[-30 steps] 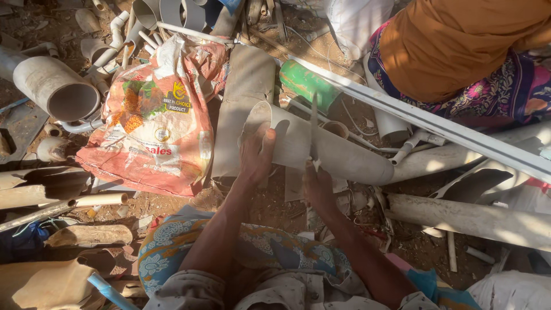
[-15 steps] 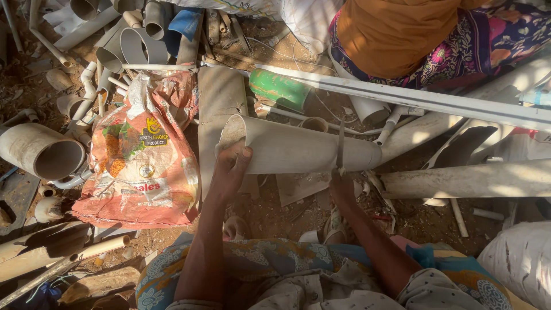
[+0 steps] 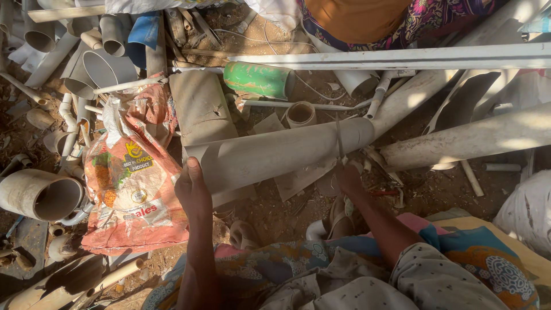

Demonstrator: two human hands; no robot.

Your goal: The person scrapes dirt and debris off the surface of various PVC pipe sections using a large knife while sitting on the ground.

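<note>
My left hand [image 3: 193, 189] grips the near open end of a long dusty grey plastic pipe [image 3: 275, 152] that lies across the ground from left to right. My right hand [image 3: 348, 177] is closed on the handle of a thin saw blade [image 3: 339, 138] that stands upright across the pipe near its middle. The blade sits against the pipe wall. My knees in patterned cloth [image 3: 344, 264] are below the pipe.
A red and orange printed sack [image 3: 129, 183] lies left of my left hand. A green cylinder [image 3: 258, 79], a long white channel [image 3: 402, 57] and many cut pipes [image 3: 40, 195] lie around. Another person in orange and patterned cloth [image 3: 367, 17] sits beyond the pipes.
The view has shifted, so the pipe and hands sit lower. My left hand has slid to the pipe's end, and the saw blade stays on the pipe.
</note>
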